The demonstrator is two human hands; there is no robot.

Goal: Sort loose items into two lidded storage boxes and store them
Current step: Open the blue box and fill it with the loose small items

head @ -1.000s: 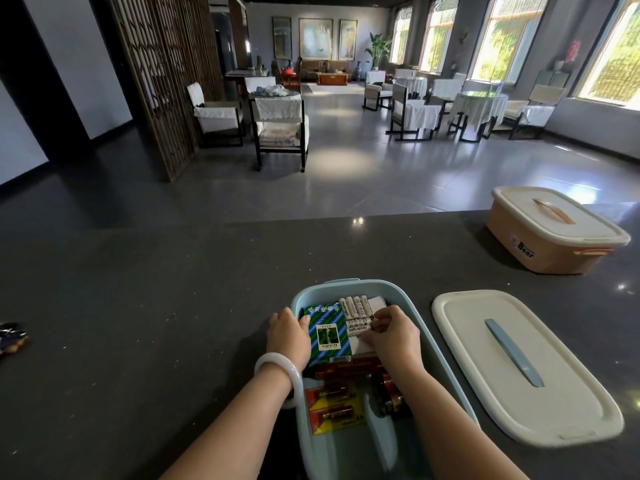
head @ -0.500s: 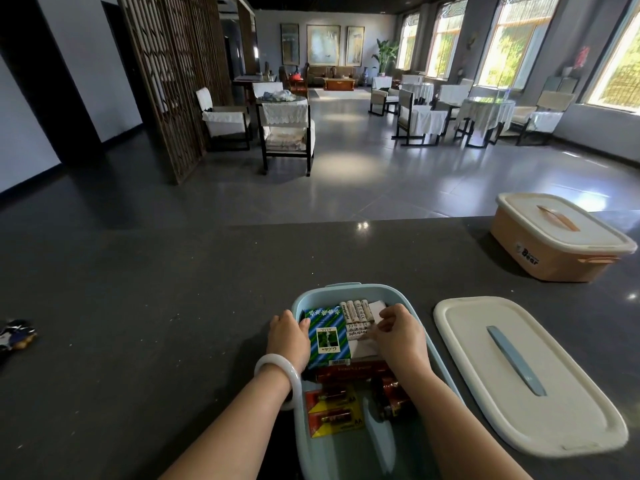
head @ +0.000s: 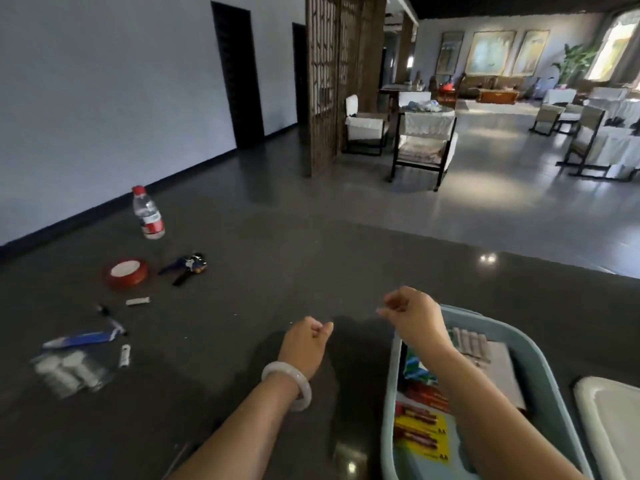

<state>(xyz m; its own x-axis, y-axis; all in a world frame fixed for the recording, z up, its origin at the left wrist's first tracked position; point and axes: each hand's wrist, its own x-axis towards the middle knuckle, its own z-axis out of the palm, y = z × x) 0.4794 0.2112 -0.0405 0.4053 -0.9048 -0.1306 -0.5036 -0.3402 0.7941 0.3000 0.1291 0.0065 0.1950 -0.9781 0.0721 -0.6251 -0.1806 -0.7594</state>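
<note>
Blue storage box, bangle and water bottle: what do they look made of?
Blue storage box: matte moulded plastic, judging by its smooth rounded rim.
Bangle: milky and glossy, perhaps jade or glass; the look leaves it open.
Water bottle: clear thin plastic, with a red cap and label.

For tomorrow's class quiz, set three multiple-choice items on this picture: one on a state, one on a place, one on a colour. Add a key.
1. The blue box is: A shut; B open, its lid lying beside it; C upside down.
2. The water bottle stands: A in the box; B on the lid; C on the counter at far left, beyond the red tape roll.
3. The bottle's cap is: A red; B green; C yellow.

Key: 1 B, battery packs show inside; 2 C, it stands upright past the tape roll; 3 A, the cap shows red.
</note>
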